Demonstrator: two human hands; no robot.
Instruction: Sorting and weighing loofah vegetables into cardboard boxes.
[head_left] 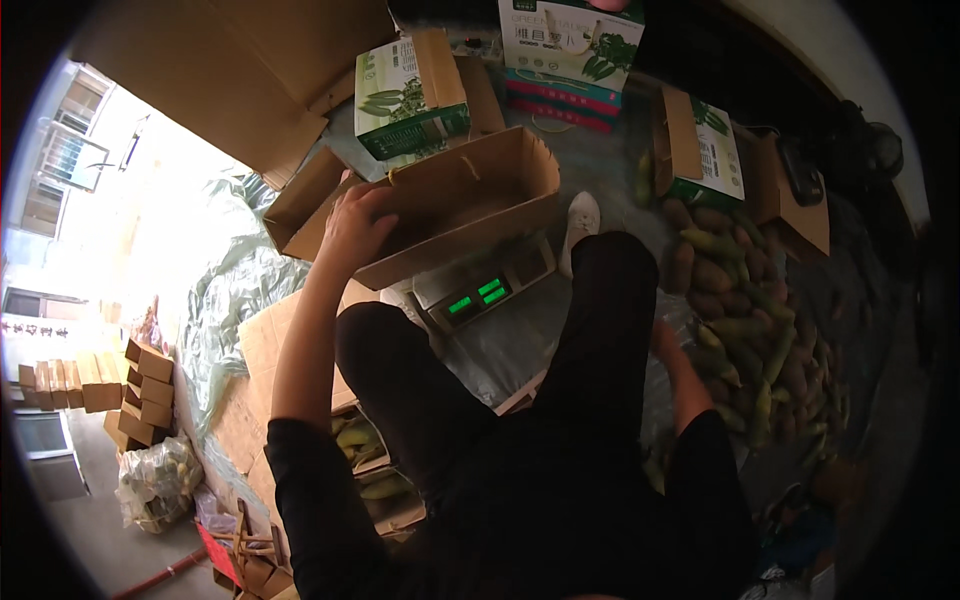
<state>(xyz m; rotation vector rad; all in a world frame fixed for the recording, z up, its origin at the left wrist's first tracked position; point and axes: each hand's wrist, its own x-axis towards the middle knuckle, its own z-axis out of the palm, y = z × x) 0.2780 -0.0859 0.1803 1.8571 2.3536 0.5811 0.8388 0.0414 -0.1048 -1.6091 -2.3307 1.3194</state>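
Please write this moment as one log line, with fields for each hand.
left hand: grips rim of open cardboard box on scale | right hand: hidden behind leg, beside vegetable pile

box (470, 205): matt brown cardboard
scale (485, 288), under box: smooth metal top
sheet (235, 280), left of box: glossy crinkled plastic

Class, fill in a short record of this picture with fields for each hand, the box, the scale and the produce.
left hand: grips the rim of the open cardboard box
right hand: hidden behind the leg, reaching down toward the produce
box: plain brown, flaps open, resting on the scale
scale: green lit digits facing the person
produce: pile of green and brownish pieces on the floor, right
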